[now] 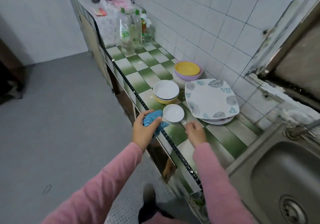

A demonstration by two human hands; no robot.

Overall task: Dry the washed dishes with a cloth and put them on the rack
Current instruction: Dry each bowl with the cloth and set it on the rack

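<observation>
The left hand [144, 128] has its fingers curled round a bunched blue cloth [152, 118], at about 8 o'clock from the small white dish [173, 113] and almost touching its rim. This dish stands close to the front edge of the tabletop [143, 64], so I think the first danger is there: if the cloth pushes the dish sideways before it is held, the dish could slide over the edge and fall to the floor. A dish that is wet is also slippery, and a weak hold with one hand may lose it. The right hand [196, 133] hovers at about 4 o'clock from the dish, with fingers loosely bent and nothing in them that I can see; it is a little blurred. If it reaches carelessly, the sleeve could catch the square plates [211, 97], which lie on top of round plates and look slightly tilted. The rack is not in view, so carrying may bring its own risk. The small dish is plain white, shallow, round and upright, with some small spots inside, maybe drops. At its 11 o'clock is a stack of white bowls [165, 89] over a yellow one; at 2 o'clock the leaf-patterned plates; far at 4 o'clock the steel sink [280, 168].
</observation>
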